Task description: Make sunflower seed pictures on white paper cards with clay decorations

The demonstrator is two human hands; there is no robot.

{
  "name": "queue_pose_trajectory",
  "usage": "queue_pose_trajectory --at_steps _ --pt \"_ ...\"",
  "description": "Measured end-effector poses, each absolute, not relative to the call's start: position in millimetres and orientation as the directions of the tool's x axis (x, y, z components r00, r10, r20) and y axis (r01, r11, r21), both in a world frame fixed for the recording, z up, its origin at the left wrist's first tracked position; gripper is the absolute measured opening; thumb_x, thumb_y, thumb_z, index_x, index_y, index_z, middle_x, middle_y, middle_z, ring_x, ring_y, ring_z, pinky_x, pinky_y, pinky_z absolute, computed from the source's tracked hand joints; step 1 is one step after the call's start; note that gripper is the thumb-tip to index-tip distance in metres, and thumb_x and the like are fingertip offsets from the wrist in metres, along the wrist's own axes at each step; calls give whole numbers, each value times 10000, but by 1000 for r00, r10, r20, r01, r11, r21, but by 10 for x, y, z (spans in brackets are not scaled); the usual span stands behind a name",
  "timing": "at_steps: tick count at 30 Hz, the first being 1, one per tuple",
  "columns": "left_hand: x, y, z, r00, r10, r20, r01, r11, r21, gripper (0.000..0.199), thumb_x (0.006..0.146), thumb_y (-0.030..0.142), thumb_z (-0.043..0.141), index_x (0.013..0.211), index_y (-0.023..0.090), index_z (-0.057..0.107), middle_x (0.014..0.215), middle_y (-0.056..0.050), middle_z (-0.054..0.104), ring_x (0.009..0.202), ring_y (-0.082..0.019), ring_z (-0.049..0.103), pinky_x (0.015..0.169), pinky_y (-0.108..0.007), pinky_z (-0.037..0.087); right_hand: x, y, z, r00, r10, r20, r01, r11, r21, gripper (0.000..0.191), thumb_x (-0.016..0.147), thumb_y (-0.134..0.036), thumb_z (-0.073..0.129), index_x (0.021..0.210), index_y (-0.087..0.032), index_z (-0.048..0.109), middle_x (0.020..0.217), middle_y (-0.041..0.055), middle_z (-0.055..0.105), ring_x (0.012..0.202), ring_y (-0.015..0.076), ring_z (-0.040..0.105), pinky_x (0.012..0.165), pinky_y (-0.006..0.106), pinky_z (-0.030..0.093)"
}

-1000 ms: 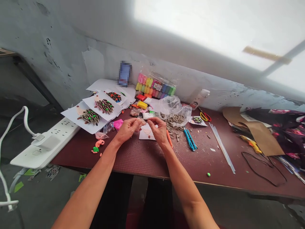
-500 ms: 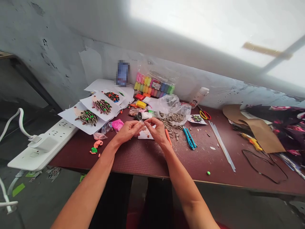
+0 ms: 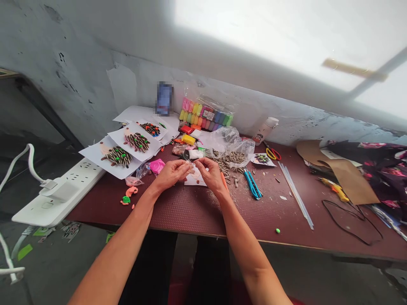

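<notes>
My left hand (image 3: 173, 174) and my right hand (image 3: 210, 174) are raised close together over the near middle of the table, fingertips pinched. A small pale bit shows between them, too small to make out. Partly hidden beneath the hands lies a white card (image 3: 194, 178) with brown dots on it. Just beyond my right hand spreads a heap of striped sunflower seeds (image 3: 233, 159), partly under a clear plastic bag (image 3: 230, 137). The orange handle (image 3: 224, 180) of some tool sticks out beside my right wrist.
Sheets with seed hedgehogs (image 3: 117, 156) and pink clay (image 3: 157, 166) lie left, by a white power strip (image 3: 54, 203). Clay packs (image 3: 206, 114) lean at the back. A blue utility knife (image 3: 252, 184), scissors (image 3: 272, 153), glue sticks (image 3: 295, 195) and a glue gun (image 3: 335, 189) lie right.
Both hands stay at nearly the same spot. My fingertips have shifted slightly, with a little more gap between the two hands. The things on the table have not moved.
</notes>
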State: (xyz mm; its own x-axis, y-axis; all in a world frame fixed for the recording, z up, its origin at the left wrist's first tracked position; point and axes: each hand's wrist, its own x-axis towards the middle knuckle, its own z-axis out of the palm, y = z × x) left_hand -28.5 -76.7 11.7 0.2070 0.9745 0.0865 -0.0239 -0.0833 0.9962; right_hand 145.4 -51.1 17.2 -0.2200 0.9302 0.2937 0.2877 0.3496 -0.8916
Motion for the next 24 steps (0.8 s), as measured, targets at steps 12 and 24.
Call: queue_pose_trajectory --at_steps 12,24 --pt "-283 -771 115 225 972 75 -18 -73 997 487 793 636 678 739 161 588 574 53 471 501 -83 435 500 -214 439 1439 -524 144 -233 931 280 306 344 -888 262 859 -437 621 797 -195 702 741 8 661 661 134 529 587 248 466" --pt "-364 -626 -143 2 920 391 640 -302 707 284 919 326 495 994 179 726 1082 -118 733 1020 -281 623 940 -435 478 1742 -505 -27 -94 952 291 481 299 -824 230 888 -372 598 833 -187 723 792 21 668 700 154 548 702 282 451"
